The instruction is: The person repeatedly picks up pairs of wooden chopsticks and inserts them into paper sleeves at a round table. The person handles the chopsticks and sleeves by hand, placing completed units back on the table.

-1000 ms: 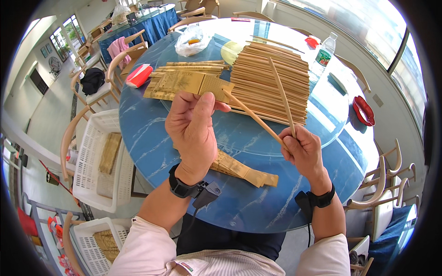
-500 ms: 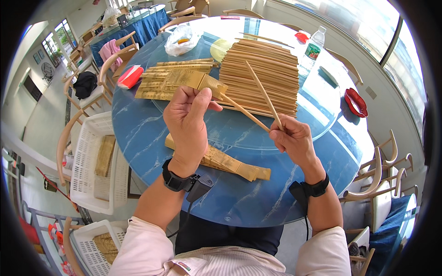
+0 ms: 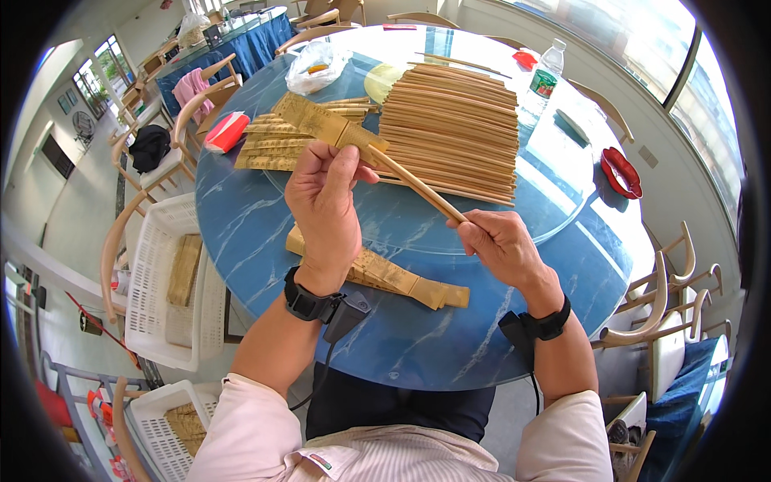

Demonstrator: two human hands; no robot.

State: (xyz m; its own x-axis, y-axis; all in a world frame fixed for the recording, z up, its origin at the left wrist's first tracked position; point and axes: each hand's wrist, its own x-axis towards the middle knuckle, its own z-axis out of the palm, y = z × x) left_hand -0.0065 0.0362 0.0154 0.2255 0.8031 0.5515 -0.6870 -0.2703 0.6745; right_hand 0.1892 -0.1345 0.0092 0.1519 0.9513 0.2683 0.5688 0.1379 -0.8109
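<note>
My left hand [image 3: 325, 193] pinches a golden printed paper chopstick sleeve [image 3: 317, 119] near its lower right end. From that end slants a pair of wooden chopsticks [image 3: 422, 187], side by side, their upper tips at or in the sleeve's mouth. My right hand [image 3: 502, 245] is closed on the chopsticks' lower ends. Beyond my hands, a broad pile of bare chopsticks [image 3: 450, 128] covers part of the glass turntable. Several gold-sleeved chopsticks [image 3: 265, 149] lie left of it, partly behind the held sleeve. Below my hands, a fan of gold paper sleeves [image 3: 409, 285] rests on the blue table, partly hidden by my left wrist.
The round blue table [image 3: 450, 345] carries a plastic bag [image 3: 317, 68], a red-and-white packet [image 3: 227, 132], a water bottle [image 3: 546, 76] and a red dish [image 3: 621, 173]. White baskets [image 3: 210, 321] with gold bundles stand at left. Wooden chairs [image 3: 662, 297] surround the table.
The chopstick in my right hand has swung down from its upward angle and now lies alongside the other one, toward the sleeve. The sleeve's far end has tilted up.
</note>
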